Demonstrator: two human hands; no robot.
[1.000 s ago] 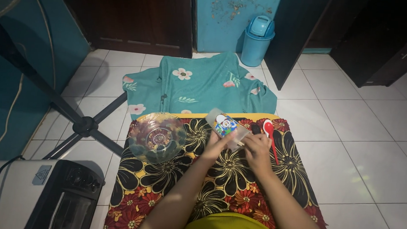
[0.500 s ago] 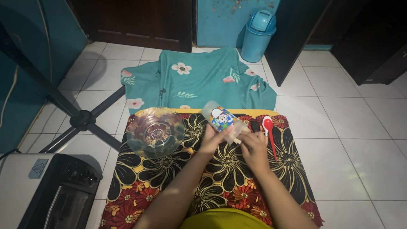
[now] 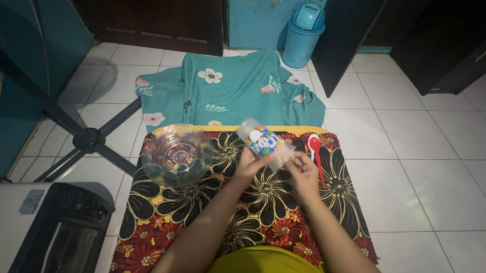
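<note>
Plastic bottle, small and clear with a colourful printed label, is held tilted above the middle of a flowered cloth, its far end pointing up and to the left. The bottle's lower side is gripped by the left hand, whose fingers are curled around it. The bottle's near end is met by the right hand, whose fingertips are pinched together at that end; whether a cap is gripped there cannot be told. Just to the right of the hands, a red spoon with a white bowl is laid on the cloth, apart from the bottle. To the left, a clear glass bowl is set upright on the cloth's far left part, near the left hand but not touched. The cloth, dark with yellow and red blooms, is spread on a white tiled floor. Beyond it, a teal floral garment is laid flat, and a blue lidded bin is seen by the far wall. At the lower left, a grey toaster oven and the black legs of a fan stand are shown.
</note>
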